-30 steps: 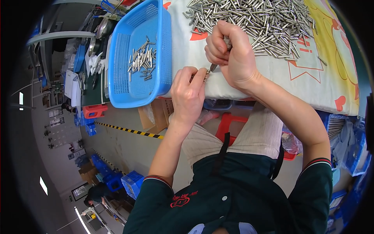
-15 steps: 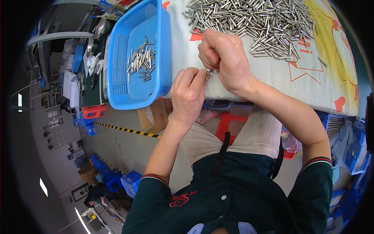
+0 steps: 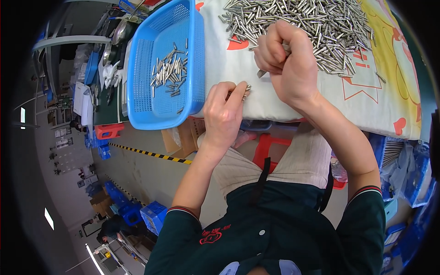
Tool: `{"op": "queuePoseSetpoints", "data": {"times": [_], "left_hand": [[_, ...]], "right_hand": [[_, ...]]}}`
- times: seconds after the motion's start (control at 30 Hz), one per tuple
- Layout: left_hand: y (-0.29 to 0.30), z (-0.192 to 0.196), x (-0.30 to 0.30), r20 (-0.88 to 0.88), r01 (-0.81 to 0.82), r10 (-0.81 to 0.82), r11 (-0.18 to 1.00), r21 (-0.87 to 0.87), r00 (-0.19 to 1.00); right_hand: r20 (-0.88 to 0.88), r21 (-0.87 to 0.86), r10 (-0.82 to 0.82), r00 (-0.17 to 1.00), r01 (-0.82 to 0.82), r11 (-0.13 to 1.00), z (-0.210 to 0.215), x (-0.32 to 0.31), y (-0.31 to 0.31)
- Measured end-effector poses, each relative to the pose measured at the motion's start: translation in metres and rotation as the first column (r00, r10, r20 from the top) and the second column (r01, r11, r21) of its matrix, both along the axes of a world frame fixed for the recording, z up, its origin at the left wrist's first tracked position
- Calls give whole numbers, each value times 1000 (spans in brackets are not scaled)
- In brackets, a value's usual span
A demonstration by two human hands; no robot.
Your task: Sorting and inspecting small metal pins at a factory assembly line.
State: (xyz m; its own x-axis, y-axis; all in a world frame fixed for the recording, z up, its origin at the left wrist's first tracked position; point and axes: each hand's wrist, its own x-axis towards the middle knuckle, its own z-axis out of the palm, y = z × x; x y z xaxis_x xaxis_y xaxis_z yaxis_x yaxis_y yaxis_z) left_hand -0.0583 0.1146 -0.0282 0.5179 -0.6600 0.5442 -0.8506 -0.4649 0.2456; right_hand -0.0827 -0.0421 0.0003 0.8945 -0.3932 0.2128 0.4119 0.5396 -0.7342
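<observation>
My left hand rests at the table's front edge, fingers curled around a few small metal pins whose ends show past the fingertips. Raised a little above the cloth, my right hand is closed in a fist. A grey metal piece sticks out of it on the left; the rest is hidden in the fingers. Beyond this hand lies a wide heap of silvery pointed pins. To the left of my left hand stands a blue plastic basket with a smaller lot of similar pins inside.
A pale printed cloth covers the table. Cardboard and a red stool are below its edge. Blue bins stand at the right. At far lower left, another person bends over a bench.
My right hand has moved up and away from my left hand, toward the heap, and the grey metal piece now shows. My left hand stays nearly in place, its pins more exposed.
</observation>
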Motion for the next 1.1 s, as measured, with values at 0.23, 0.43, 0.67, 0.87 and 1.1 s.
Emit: {"op": "queuePoseSetpoints", "data": {"times": [0.23,0.43,0.67,0.87,1.1], "left_hand": [[3,7,-10,26,-34,34,999,4,999],[-3,3,-9,-10,50,-49,998,39,999],[-4,-1,-9,5,55,-55,999,-2,998],[-6,-1,-9,4,53,-53,999,4,999],[-7,-2,-7,14,54,-54,999,0,998]], "right_hand": [[46,71,54,997,-58,996,-5,-1,-5],[57,100,102,993,-107,989,-4,-4,-7],[-1,95,133,991,-132,987,-6,-7,-5],[-61,87,101,993,-95,992,-4,-7,2],[-74,87,99,992,-93,992,-2,-7,2]]}}
